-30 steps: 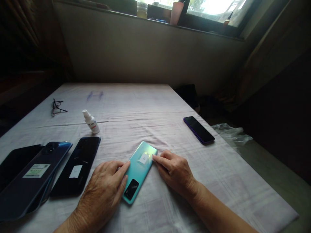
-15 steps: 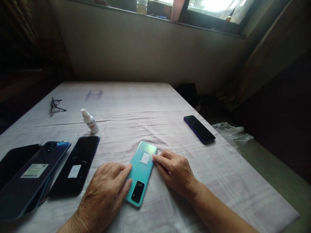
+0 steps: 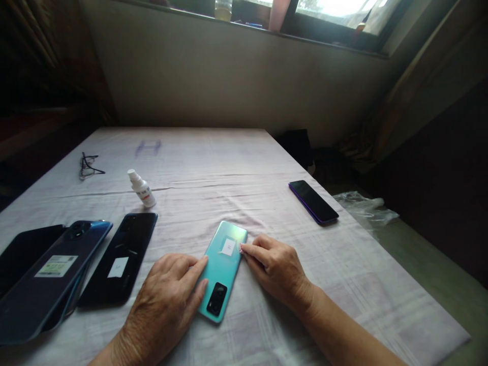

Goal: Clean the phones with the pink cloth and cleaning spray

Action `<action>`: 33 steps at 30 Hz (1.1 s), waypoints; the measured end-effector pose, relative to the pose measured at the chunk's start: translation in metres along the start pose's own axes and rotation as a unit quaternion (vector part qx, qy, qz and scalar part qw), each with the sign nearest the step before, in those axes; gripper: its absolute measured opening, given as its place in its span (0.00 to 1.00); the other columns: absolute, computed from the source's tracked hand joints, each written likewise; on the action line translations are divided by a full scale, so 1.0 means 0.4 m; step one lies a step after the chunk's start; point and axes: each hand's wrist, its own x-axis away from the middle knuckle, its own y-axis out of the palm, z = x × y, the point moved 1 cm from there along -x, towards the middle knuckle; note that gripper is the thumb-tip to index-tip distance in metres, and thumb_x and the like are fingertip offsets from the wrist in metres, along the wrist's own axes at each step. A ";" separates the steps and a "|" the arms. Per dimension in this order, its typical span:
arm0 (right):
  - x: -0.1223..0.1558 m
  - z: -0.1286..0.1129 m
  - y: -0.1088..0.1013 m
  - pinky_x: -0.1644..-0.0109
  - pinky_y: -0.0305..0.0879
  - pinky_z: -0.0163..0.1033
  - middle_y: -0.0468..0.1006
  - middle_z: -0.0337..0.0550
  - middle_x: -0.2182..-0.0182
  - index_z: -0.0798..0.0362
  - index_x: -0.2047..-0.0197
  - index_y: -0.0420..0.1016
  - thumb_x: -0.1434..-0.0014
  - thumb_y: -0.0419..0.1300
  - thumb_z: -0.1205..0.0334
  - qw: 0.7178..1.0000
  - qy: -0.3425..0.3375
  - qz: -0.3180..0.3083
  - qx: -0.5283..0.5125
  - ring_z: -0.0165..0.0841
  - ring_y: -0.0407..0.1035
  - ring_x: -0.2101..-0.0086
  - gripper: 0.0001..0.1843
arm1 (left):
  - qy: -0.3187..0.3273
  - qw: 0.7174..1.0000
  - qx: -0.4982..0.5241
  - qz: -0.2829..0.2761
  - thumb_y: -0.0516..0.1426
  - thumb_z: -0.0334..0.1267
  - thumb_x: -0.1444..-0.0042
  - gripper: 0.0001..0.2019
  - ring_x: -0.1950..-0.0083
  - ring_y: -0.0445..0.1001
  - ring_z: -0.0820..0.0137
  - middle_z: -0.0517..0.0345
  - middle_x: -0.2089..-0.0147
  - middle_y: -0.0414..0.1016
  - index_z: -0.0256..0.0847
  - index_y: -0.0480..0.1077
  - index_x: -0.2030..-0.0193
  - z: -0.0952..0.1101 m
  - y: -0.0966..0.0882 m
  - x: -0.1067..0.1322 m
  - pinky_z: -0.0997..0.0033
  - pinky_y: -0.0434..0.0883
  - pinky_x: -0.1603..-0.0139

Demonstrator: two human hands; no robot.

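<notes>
A teal phone (image 3: 223, 269) lies face down near the front of the cloth-covered table (image 3: 236, 162), camera end toward me, with a white sticker (image 3: 229, 247) on its back. My left hand (image 3: 163, 300) lies flat on the cloth, its stretched fingers against the phone's left edge. My right hand (image 3: 276, 269) has its fingers curled, and their tips press the phone's right edge beside the sticker.
To the left lie a black phone (image 3: 120, 264) with a white label and a blue phone (image 3: 49, 277) stacked over another dark one. A small white spray bottle (image 3: 142, 189) and glasses (image 3: 88, 165) sit farther back. A purple-edged phone (image 3: 313, 202) lies near the right edge.
The teal phone's near end has swung a little to the right, so it lies straighter. Both hands stay at its edges and have hardly moved.
</notes>
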 end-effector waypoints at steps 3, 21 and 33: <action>0.004 -0.012 0.000 0.65 0.67 0.33 0.79 0.42 0.70 0.52 0.57 0.82 0.30 0.55 0.65 0.999 -0.031 0.005 -0.031 0.31 0.73 0.71 0.13 | 0.002 1.000 0.000 -0.003 0.51 0.35 0.32 0.14 0.56 0.75 0.59 0.53 0.57 0.77 0.37 0.72 0.45 0.000 0.001 0.001 0.55 0.68 0.48; 0.005 -0.005 0.006 0.64 0.69 0.35 0.80 0.42 0.70 0.51 0.59 0.82 0.32 0.57 0.65 1.000 -0.010 0.024 -0.014 0.32 0.74 0.70 0.11 | -0.004 1.000 0.001 0.004 0.50 0.35 0.32 0.13 0.56 0.76 0.59 0.53 0.58 0.78 0.39 0.72 0.46 0.002 0.002 -0.001 0.54 0.69 0.47; 0.008 -0.008 0.005 0.63 0.69 0.35 0.80 0.42 0.70 0.51 0.58 0.82 0.32 0.57 0.65 0.999 -0.039 0.020 -0.021 0.31 0.74 0.70 0.11 | -0.010 1.000 0.006 0.001 0.51 0.34 0.33 0.13 0.55 0.76 0.59 0.52 0.57 0.77 0.37 0.73 0.46 0.005 0.006 0.002 0.53 0.69 0.47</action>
